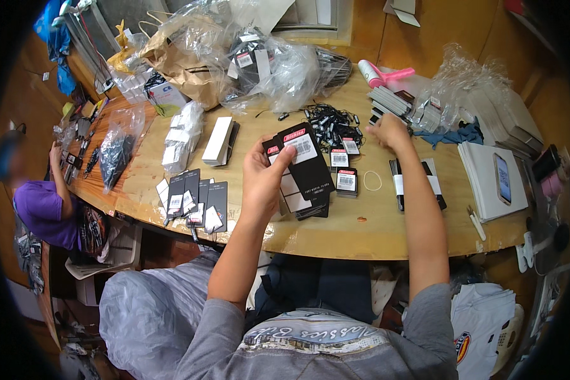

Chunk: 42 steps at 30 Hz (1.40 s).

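My left hand (266, 174) is closed round a fanned bunch of black hang tags (310, 170) with red tops and white barcode stickers, the thumb pressed on the front one. My right hand (391, 133) reaches to the far side of the table, its fingers curled together beside a pile of black tag strings (332, 126); what they hold, if anything, is too small to tell. Small stacks of barcode tags (346, 182) lie between my hands. Under my right forearm is a black bundle with a white band (399, 185). A rubber band (372, 181) lies beside it.
Black tags with strings (196, 201) lie at the left front, near a white card stack (218, 140). Plastic bags (285, 73) crowd the back. At right are grey card stacks (392, 101), a phone (503, 179) on white sheets and a cutter-like tool (476, 223). A co-worker (44, 209) sits far left.
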{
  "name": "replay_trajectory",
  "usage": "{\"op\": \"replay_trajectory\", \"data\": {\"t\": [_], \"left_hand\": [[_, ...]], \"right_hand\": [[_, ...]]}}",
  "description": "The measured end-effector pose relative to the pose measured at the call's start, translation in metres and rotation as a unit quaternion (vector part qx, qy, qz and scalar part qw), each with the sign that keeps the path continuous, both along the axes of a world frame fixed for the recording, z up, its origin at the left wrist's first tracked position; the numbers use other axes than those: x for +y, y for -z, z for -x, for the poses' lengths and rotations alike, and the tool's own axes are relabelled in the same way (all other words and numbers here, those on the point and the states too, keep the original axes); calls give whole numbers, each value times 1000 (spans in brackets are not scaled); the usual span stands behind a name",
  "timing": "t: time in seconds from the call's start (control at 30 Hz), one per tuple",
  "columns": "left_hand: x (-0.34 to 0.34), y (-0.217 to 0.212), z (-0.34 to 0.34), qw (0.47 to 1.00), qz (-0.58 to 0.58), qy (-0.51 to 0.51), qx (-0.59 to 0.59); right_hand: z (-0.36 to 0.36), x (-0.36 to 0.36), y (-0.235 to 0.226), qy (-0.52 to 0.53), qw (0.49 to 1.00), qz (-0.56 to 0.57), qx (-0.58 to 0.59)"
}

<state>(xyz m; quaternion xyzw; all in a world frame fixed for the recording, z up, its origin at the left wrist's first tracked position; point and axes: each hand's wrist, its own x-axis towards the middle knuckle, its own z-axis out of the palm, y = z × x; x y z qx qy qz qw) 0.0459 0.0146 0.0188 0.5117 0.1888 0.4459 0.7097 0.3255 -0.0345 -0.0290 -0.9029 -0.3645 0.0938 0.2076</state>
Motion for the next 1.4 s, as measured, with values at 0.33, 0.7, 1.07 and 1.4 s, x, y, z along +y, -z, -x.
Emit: {"op": "replay_trajectory", "data": {"t": [0.33, 0.7, 1.07, 1.4], "left_hand": [[2, 8, 17, 997, 48, 55, -16], [-1, 4, 12, 991, 53, 119, 4], [-28, -15, -15, 963, -9, 265, 46], [-46, -12, -50, 958, -59, 273, 66]], "right_hand": [[-1, 2, -23, -74, 950, -220, 210], [26, -36, -106, -209, 776, -438, 402], [56, -56, -138, -295, 715, -444, 452], [82, -53, -130, -308, 657, -441, 528]]}}
